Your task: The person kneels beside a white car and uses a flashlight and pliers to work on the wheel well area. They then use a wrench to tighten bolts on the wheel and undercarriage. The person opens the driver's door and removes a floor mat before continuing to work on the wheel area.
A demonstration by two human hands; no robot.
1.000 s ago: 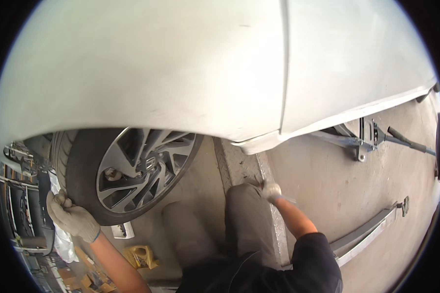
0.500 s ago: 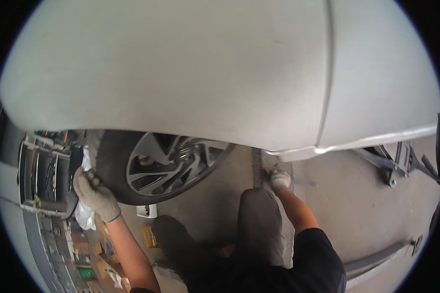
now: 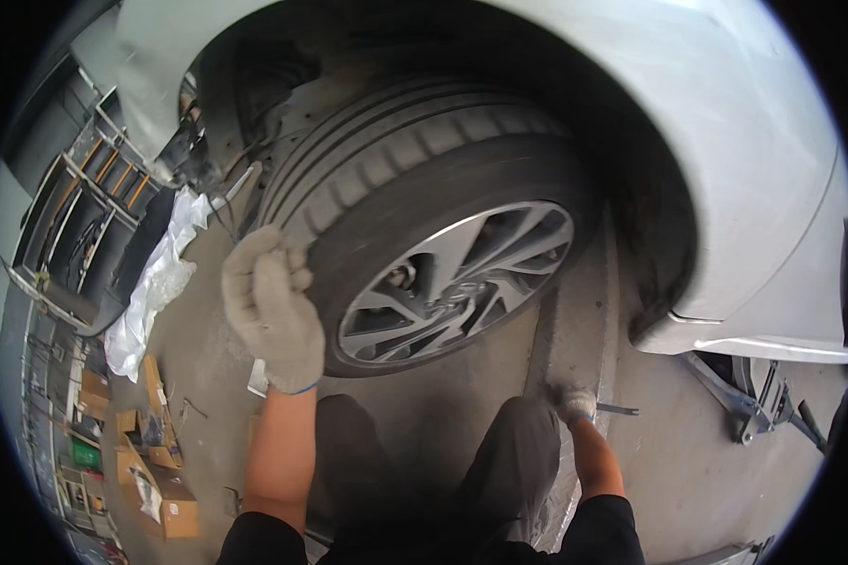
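Here, the gloved left hand (image 3: pixel 275 315) was at the left edge of the black tyre (image 3: pixel 424 200), fingers bent; how far they closed and whether they touched it could not be told. The grooved tyre, surrounding a silver-and-dark spoked rim (image 3: pixel 454 247), stood beneath a pale fender (image 3: pixel 735 160). The gloved right hand (image 3: pixel 575 405) gripped a thin dark bar (image 3: pixel 620 410), its end protruding rightward.

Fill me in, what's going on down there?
Someone's gloved hands are at work beside a pale car. The left hand is at the edge of the tire, though whether it touches is hard to tell. The right hand, low over the floor, grips a thin dark bar. The tire sits under the wheel arch, and a jack stands off to the right.
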